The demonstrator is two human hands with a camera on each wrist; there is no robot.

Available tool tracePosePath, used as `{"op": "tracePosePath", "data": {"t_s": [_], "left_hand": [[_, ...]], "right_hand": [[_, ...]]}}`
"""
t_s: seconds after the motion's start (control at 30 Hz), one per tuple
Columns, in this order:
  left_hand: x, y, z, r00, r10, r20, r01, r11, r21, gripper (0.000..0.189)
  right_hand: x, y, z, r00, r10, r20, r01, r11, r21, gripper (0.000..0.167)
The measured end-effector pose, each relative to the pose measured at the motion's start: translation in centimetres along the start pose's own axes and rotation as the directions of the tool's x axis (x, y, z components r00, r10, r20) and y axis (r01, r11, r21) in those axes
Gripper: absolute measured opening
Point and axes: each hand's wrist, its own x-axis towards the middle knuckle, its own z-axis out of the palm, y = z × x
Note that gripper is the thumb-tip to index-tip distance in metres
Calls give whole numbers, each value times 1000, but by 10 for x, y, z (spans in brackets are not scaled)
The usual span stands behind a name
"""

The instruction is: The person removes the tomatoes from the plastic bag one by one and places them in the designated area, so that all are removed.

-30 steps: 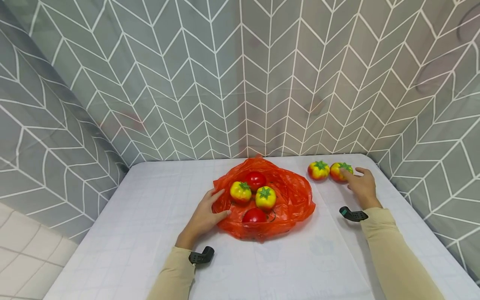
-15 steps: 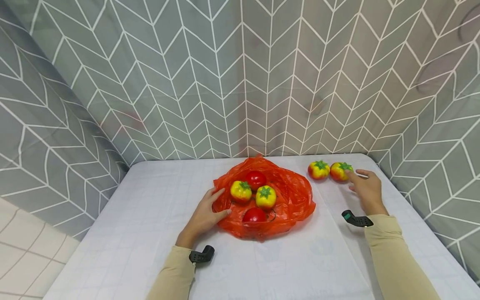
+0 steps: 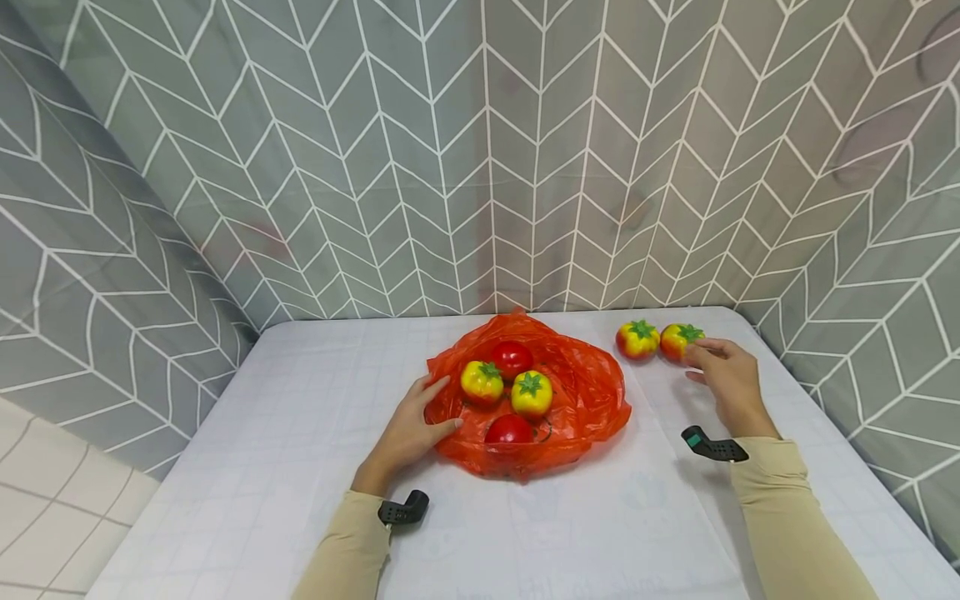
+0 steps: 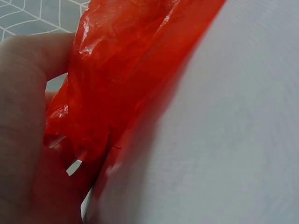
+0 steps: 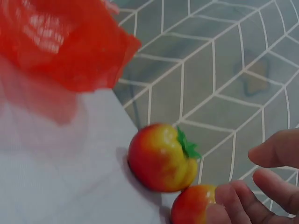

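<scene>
In the head view, my left hand (image 3: 408, 425) holds the left rim of a crumpled red plastic bag (image 3: 581, 400); the left wrist view shows the bag's thin film (image 4: 126, 60) against the thumb and fingers. Inside the bag lie two yellow toy tomatoes with green leaf tops, a left one (image 3: 482, 382) and a right one (image 3: 531, 395), and two plain red round ones, one behind (image 3: 512, 358) and one in front (image 3: 509, 430). My right hand (image 3: 726, 377) is at the rightmost red-and-yellow toy tomato (image 3: 677, 342), fingertips overlapping its right side, thumb and fingers apart.
Another red-and-yellow toy tomato (image 3: 637, 341) stands just left of the one by my right hand, near the back edge. A white cloth covers the table (image 3: 600, 533). A grey patterned curtain (image 3: 465, 167) rises right behind it and along both sides.
My right hand has drawn slightly back to the right from the rightmost toy tomato, its fingers coming closer together. The left hand and the bag hold still.
</scene>
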Motion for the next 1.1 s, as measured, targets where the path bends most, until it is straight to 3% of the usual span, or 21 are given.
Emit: {"op": "tracePosePath", "data": {"t_s": [0.13,0.27,0.47,0.8,1.1], "left_hand": [[0,-1,0,1000,7,-2,-7,1000,-3,78],[0,0,-1,1000,8,-2,-8,1000,-10,79],[0,0,-1,1000,6,-2,-6,1000,-14,79],[2,0,-2,1000,-12,10,12,1000,4,78],[0,1,-1,1000,-8,13,8,1000,-10,79]], "right_hand": [[-6,-7,5,997,-17,80,19,999,-27,44],[-11,-15,9,981,-61,186,69,997,-37,60],[-17,-29,18,947,-101,306,111,994,-15,60],[-25,-39,37,905,-73,418,87,996,-14,55],[-35,-43,54,844,-68,531,94,995,-22,52]]}}
